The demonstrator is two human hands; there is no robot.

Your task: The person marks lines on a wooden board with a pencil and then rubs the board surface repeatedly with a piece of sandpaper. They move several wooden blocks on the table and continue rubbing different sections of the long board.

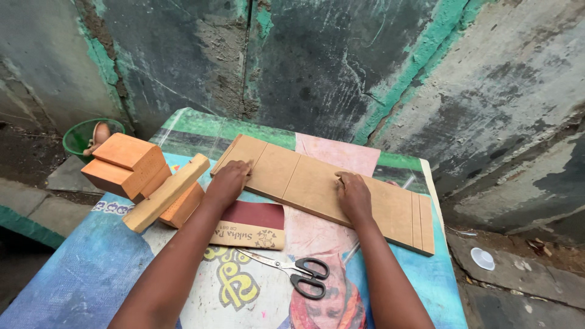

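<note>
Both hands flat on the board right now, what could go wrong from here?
1. The long grooved board runs to the table edge at its far right end; a push from the right hand could slide it off.
2. The scissors lie right between the forearms, so pulling back could catch them.
3. The wooden block stack overhangs the table's left edge near the left hand; a bump may topple it.

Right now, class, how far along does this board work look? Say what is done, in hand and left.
Done: grooves already cross the brown board. In hand: left hand and right hand press flat on it. Left: the sandpaper sheet and scissors lie untouched nearby.
</note>
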